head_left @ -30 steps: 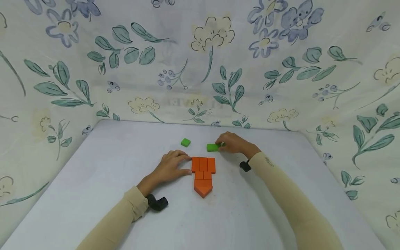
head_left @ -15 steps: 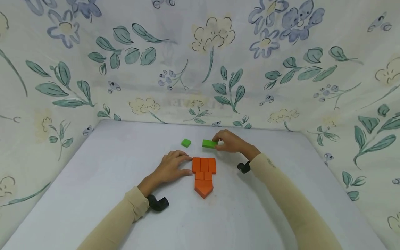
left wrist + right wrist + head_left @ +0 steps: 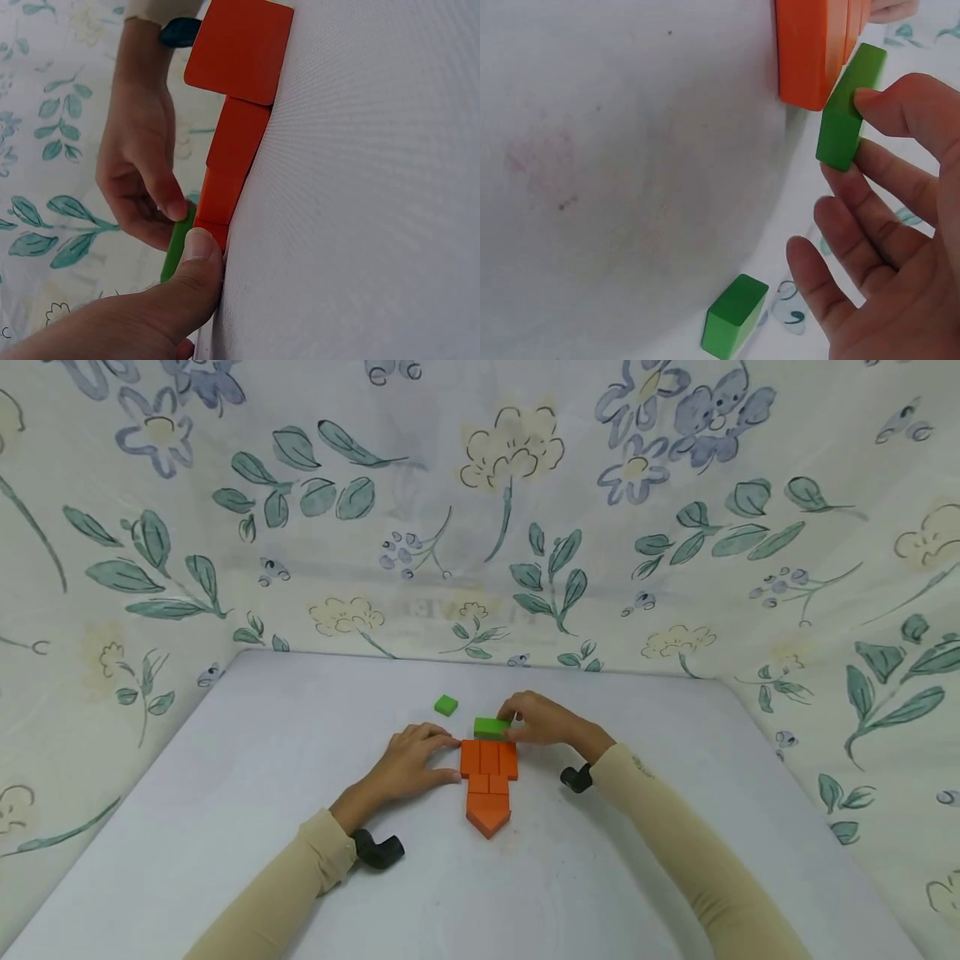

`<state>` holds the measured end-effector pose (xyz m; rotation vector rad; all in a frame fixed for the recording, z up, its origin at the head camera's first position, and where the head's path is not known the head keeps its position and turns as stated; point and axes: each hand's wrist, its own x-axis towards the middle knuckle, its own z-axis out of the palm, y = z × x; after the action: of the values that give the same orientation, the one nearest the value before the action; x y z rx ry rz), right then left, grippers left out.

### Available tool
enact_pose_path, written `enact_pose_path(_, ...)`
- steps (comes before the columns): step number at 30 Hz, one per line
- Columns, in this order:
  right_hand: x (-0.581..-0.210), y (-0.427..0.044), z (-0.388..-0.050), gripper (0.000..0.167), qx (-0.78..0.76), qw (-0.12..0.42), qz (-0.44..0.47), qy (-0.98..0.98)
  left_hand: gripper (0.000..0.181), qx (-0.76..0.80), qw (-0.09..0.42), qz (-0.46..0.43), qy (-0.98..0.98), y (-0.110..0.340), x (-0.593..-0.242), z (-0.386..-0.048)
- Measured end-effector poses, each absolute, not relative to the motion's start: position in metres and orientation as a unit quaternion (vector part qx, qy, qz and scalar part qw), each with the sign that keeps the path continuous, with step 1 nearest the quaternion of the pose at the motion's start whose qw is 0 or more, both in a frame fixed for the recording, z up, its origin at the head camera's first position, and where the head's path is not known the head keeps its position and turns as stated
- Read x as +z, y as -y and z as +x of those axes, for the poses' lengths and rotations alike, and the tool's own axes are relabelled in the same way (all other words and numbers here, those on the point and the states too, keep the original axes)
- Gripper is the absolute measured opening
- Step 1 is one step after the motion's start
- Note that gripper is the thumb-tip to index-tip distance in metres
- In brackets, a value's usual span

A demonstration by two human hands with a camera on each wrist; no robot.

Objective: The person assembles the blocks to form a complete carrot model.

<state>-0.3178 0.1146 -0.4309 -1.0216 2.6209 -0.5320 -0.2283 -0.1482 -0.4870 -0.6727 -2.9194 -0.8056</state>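
Observation:
My right hand [image 3: 543, 718] pinches a long green block [image 3: 491, 727] between thumb and fingers. The block sits just behind the far row of orange blocks [image 3: 489, 758]; in the right wrist view the green block [image 3: 851, 105] is tilted, close beside an orange block [image 3: 810, 52]. On the left side of that row rest the thumb and index fingertips of my left hand [image 3: 408, 760]. In the left wrist view, the thumb [image 3: 199, 259] touches the end of the orange blocks [image 3: 225, 187]. Nearer me, two short orange blocks [image 3: 487, 784] and a pointed orange block [image 3: 488, 812] continue the arrangement.
A small green block [image 3: 446, 705] lies alone on the white table [image 3: 300, 735], behind my left hand. Floral cloth [image 3: 480, 527] hangs at the back and sides. A black strap piece [image 3: 378, 850] sits at the left wrist, another black piece [image 3: 576, 778] at the right.
My right hand has carried the long green block leftward, then toward me, up to the back of the orange row. The left hand has stayed in place.

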Motion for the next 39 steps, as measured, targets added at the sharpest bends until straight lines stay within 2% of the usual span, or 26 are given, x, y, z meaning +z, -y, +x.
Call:
enact_pose_path(14, -0.4239, -0.1070, -0.3167, 0.025, -0.147, 0.198, -0.344, -0.906, 0.057, -0.267, 0.017, -0.217, 0.939, 0.1489, -0.4884, -0.2285)
enact_pose_path(32, -0.4298, -0.1075, -0.3180, 0.020, -0.158, 0.185, -0.355, -0.903, 0.057, -0.264, 0.016, -0.212, 0.941, 0.1481, -0.4889, -0.2288)
enact_pose_path(39, -0.4253, -0.1138, -0.3121, 0.024, -0.155, 0.163, -0.371, -0.901, 0.057, -0.262, 0.016, -0.215, 0.941, 0.1489, -0.4896, -0.2300)
